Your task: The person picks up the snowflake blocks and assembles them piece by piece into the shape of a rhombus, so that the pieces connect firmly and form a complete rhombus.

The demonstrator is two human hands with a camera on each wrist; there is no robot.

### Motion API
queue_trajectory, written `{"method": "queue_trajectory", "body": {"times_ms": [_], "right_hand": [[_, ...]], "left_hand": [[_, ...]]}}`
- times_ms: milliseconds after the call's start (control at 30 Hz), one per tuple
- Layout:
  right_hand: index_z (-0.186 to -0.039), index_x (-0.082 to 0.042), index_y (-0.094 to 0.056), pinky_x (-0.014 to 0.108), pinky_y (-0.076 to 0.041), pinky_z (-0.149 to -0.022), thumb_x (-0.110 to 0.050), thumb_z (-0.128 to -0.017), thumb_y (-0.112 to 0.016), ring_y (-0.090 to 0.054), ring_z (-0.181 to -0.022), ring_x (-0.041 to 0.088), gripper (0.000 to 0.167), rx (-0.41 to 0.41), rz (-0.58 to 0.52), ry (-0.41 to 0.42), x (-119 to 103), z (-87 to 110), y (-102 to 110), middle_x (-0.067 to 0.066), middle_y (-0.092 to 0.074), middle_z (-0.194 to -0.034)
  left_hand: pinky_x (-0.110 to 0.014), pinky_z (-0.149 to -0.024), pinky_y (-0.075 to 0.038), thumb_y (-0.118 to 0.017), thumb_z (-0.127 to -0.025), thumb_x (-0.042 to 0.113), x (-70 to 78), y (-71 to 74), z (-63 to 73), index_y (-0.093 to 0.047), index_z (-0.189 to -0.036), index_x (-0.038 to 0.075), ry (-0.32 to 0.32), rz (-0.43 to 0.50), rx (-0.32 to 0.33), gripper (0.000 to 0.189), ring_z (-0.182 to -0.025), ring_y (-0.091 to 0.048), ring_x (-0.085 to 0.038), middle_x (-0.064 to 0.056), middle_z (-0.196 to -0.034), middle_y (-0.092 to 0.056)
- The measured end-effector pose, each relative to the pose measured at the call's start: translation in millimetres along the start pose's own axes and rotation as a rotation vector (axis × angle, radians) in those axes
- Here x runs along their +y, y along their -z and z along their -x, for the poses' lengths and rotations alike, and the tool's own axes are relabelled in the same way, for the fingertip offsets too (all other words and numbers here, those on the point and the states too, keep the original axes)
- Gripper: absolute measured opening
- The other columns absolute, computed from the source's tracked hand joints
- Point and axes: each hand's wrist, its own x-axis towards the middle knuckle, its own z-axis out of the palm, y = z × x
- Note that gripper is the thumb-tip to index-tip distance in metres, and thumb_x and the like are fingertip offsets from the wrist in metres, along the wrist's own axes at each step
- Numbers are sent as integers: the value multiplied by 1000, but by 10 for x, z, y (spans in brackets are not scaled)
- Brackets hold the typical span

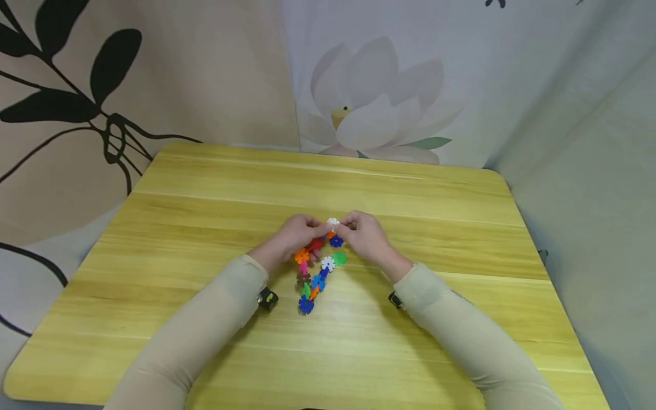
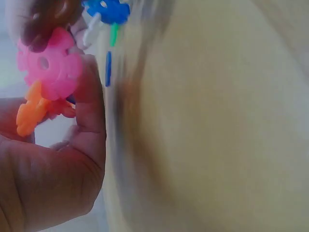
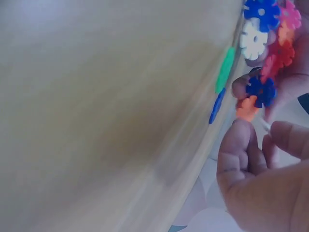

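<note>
Both hands meet over a chain of interlocking snowflake discs (image 1: 318, 282), notched plastic rounds in several colours. The left hand (image 1: 297, 232) grips the chain near its red discs (image 1: 315, 244); in the left wrist view a pink disc (image 2: 50, 64) and an orange disc (image 2: 31, 110) show by its fingers. Thumb and finger of the right hand (image 1: 366, 234) pinch a white disc (image 1: 333, 222), seen edge-on in the right wrist view, right at an orange disc (image 3: 246, 108) on the chain's end. The chain bends back toward the person at a dark blue disc (image 1: 306, 304).
A green disc (image 1: 339, 258) and a blue disc (image 1: 336, 241) lie on the wooden table (image 1: 435, 319) close by the chain. Behind the table hangs a patterned curtain (image 1: 230, 74). Black wrist straps with small devices (image 1: 268, 298) sit below both sleeves.
</note>
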Motion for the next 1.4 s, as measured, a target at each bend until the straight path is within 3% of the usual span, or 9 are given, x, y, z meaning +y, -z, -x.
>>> {"method": "queue_trajectory", "body": {"times_ms": [233,333,500,633,800,967,1167,1400], "right_hand": [[-103,-8,-76,26,-55,-67,-23,-102,-73,-66,-83,17,15,73,-5,6,-58,49,-54,7,-77,-97],[-98,-9,-78,25,-56,-63,-22,-100,-76,-67,-78,16,13,47,3,7,-111,109,-61,6,-78,-94],[-97,-10,-79,24,-57,-59,-20,-97,-79,-68,-76,16,10,-19,8,-34,-143,142,-123,7,-79,-95],[-98,-10,-79,24,-57,-59,-20,-98,-78,-67,-74,16,10,-13,13,-30,-146,124,-157,8,-79,-96],[-97,-9,-79,26,-60,-61,-19,-99,-78,-69,-75,15,10,4,47,7,-148,105,-194,7,-79,-95],[-96,-8,-80,24,-58,-58,-20,-98,-79,-69,-72,13,12,-1,76,41,-186,113,-243,7,-80,-93],[-91,-6,-82,20,-48,-48,-15,-96,-77,-60,-58,9,12,55,50,67,-226,127,-320,7,-80,-83],[-89,-3,-83,20,-52,-49,-11,-93,-75,-66,-59,11,12,91,-6,60,-256,130,-396,7,-80,-79]], "left_hand": [[-31,-65,-67,-58,-112,27,-116,88,7,-64,-135,-7,3,129,23,41,-62,-72,-17,-18,-100,-76],[-32,-70,-69,-58,-112,26,-117,118,33,-62,-138,-9,-8,190,29,43,-66,-75,-16,-20,-106,-76],[-30,-78,-69,-56,-113,24,-137,142,27,-60,-137,-10,-8,295,20,43,-74,-77,-18,-18,-103,-75],[-31,-83,-68,-56,-113,24,-148,135,24,-57,-141,-11,-4,354,25,44,-79,-79,-19,-17,-105,-75],[-30,-83,-68,-56,-113,24,-146,135,31,-57,-142,-9,1,355,47,44,-80,-79,-19,-18,-109,-75],[-30,-81,-68,-58,-112,22,-139,148,39,-59,-139,-10,-8,346,72,43,-74,-78,-17,-15,-101,-76],[-29,-81,-68,-60,-111,20,-157,165,40,-63,-133,-12,-28,351,103,39,-73,-77,-15,-12,-97,-75],[-28,-80,-68,-59,-109,16,-206,201,40,-64,-133,-14,-45,400,133,38,-73,-77,-14,-13,-98,-75]]}}
